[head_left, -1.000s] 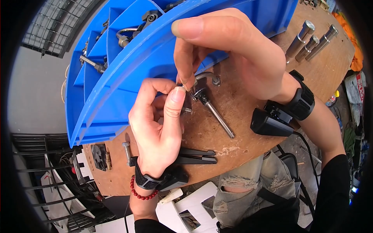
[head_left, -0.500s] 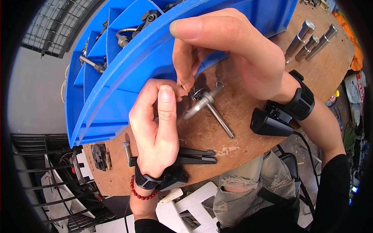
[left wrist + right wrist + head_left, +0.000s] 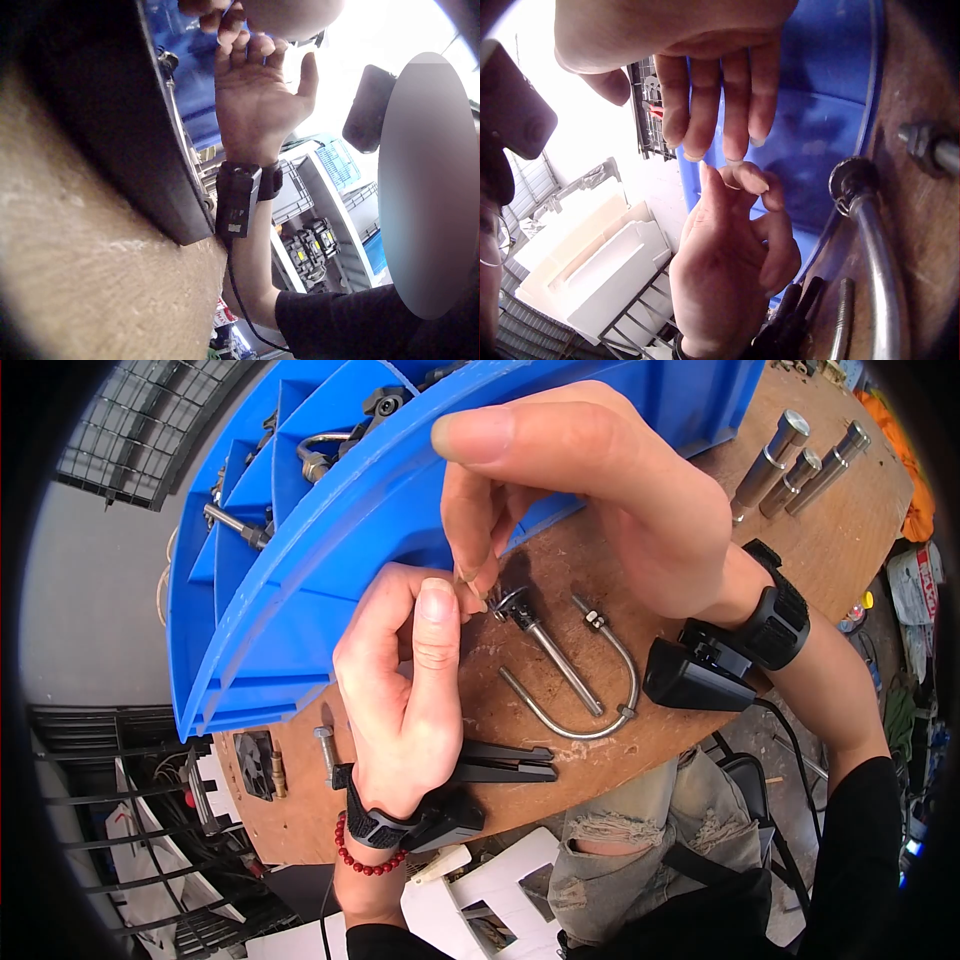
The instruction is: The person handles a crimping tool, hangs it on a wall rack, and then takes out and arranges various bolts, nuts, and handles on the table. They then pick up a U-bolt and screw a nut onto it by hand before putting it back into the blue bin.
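My left hand (image 3: 405, 670) has its thumb raised and its fingers loosely bent, with nothing seen between them. From above, my right hand (image 3: 620, 500) reaches over it, and the fingertips of the two hands meet. In the right wrist view the right hand's fingers (image 3: 737, 105) hang nearly straight over the bent fingers of the left hand (image 3: 724, 255). Below the hands, a U-bolt (image 3: 580, 735) with nuts on it lies on the wooden table (image 3: 690, 750). Inside its curve is a steel rod (image 3: 565, 665) with a dark round head, close to the fingertips.
A blue compartment bin (image 3: 260, 630) holding metal parts stands tilted behind the hands. Several steel pins (image 3: 775, 465) stand at the right. A black two-pronged thing (image 3: 505, 762) lies by the left wrist, and a bolt (image 3: 326, 752) is farther left.
The U-bolt has left the hands, dropped past in a blur, and now lies on the table around the rod. The left thumb has risen away from the fingers; the right hand has barely moved.
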`<action>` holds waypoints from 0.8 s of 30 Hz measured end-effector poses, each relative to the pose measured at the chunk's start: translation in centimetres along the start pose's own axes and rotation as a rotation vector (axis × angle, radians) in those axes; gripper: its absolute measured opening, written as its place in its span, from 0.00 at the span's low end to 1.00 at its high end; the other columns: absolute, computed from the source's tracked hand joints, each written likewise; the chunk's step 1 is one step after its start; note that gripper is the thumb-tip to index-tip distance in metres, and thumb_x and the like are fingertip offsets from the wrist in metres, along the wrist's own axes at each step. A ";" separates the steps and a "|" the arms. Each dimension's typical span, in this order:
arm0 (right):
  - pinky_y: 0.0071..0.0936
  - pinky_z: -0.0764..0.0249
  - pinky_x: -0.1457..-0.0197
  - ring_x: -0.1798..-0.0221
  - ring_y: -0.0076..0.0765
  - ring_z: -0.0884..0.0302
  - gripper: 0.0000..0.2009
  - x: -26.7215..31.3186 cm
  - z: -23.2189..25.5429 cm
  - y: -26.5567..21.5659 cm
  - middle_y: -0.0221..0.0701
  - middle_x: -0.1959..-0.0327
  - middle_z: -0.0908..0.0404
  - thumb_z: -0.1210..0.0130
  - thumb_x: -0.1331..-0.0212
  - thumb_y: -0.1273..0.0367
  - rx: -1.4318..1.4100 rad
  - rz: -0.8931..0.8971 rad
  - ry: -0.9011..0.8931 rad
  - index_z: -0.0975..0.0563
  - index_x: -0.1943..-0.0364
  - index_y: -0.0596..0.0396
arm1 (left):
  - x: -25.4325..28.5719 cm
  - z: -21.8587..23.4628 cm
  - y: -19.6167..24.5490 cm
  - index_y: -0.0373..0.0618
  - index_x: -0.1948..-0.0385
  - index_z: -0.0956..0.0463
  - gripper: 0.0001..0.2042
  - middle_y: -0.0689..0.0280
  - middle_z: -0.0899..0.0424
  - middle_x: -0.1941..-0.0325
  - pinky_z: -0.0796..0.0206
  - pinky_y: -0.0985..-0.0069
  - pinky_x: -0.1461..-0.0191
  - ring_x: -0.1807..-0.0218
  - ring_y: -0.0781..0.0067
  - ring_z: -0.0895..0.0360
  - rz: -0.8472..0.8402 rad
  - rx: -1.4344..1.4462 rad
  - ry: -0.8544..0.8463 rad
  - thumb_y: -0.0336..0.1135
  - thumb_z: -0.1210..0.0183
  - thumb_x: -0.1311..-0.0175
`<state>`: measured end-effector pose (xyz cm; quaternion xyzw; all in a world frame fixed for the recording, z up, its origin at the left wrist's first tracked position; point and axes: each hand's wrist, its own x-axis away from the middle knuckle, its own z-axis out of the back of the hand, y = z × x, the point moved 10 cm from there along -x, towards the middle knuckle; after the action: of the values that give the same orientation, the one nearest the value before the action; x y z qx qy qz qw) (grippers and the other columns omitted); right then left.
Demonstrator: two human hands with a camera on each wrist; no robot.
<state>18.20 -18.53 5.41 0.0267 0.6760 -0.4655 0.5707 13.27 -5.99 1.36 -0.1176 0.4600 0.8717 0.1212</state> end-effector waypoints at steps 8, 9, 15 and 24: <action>0.29 0.26 0.60 0.68 0.38 0.18 0.21 0.1 0.1 -0.1 0.41 0.66 0.17 0.65 0.25 0.60 0.031 0.011 0.003 0.27 0.35 0.43 | 0.1 0.1 -0.3 0.37 0.65 0.23 0.11 0.69 0.23 0.69 0.39 0.82 0.66 0.70 0.84 0.32 0.136 0.062 0.049 0.36 0.45 0.25; 0.29 0.26 0.60 0.68 0.38 0.18 0.21 0.1 0.1 -0.1 0.41 0.66 0.17 0.65 0.25 0.60 0.032 0.017 0.005 0.27 0.35 0.44 | 0.1 0.1 -0.3 0.37 0.65 0.23 0.11 0.69 0.23 0.69 0.38 0.82 0.66 0.70 0.84 0.32 0.145 0.062 0.046 0.36 0.45 0.25; 0.29 0.26 0.59 0.67 0.38 0.18 0.21 0.1 0.1 -0.2 0.40 0.66 0.17 0.65 0.25 0.60 0.046 0.018 0.003 0.26 0.36 0.44 | 0.1 -0.4 -0.8 0.36 0.64 0.23 0.10 0.68 0.23 0.68 0.36 0.81 0.65 0.69 0.83 0.30 0.228 0.071 0.020 0.34 0.43 0.26; 0.27 0.26 0.61 0.68 0.35 0.18 0.20 0.0 0.1 0.4 0.38 0.69 0.16 0.62 0.26 0.58 0.095 -0.142 0.046 0.24 0.38 0.45 | -0.1 -0.8 -1.3 0.36 0.61 0.21 0.08 0.66 0.24 0.72 0.36 0.79 0.66 0.72 0.80 0.31 0.154 0.006 0.011 0.33 0.39 0.30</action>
<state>18.51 -18.41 5.14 0.0164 0.6661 -0.5354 0.5189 13.83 -5.99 -0.03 -0.0864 0.4709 0.8765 0.0515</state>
